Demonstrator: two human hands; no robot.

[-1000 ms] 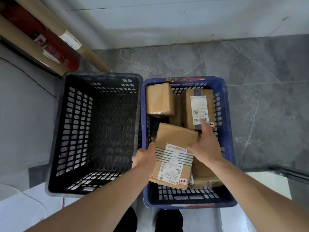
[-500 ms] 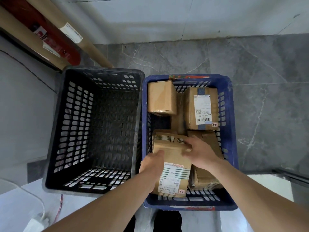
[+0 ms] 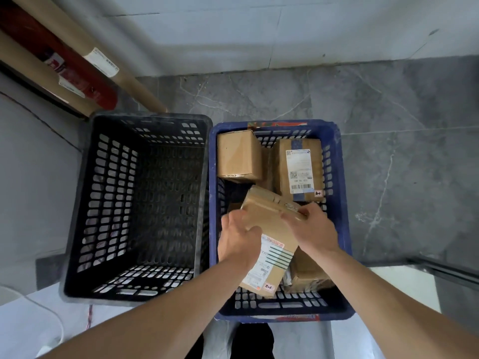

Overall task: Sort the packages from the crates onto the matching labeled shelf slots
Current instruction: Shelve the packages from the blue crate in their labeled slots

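A long cardboard package (image 3: 269,244) with a shipping label and a small pink "2-1" sticker is tilted above the blue crate (image 3: 342,203). My left hand (image 3: 239,239) grips its left edge and my right hand (image 3: 309,229) grips its upper right end. Three more cardboard packages are in the blue crate: a plain box (image 3: 238,155) at the back left, a labelled box (image 3: 299,169) at the back right, and another box (image 3: 308,273) partly hidden under my right forearm.
A black crate (image 3: 77,203) holding no packages stands directly left of the blue one. Cardboard tubes (image 3: 103,60) and a red roll (image 3: 64,60) lean at the upper left. Dark marble floor (image 3: 401,151) lies to the right. A white cable (image 3: 39,307) runs at the lower left.
Both hands have lifted and turned the long package, raising its far end and tilting it to the right. The camera view has moved slightly.
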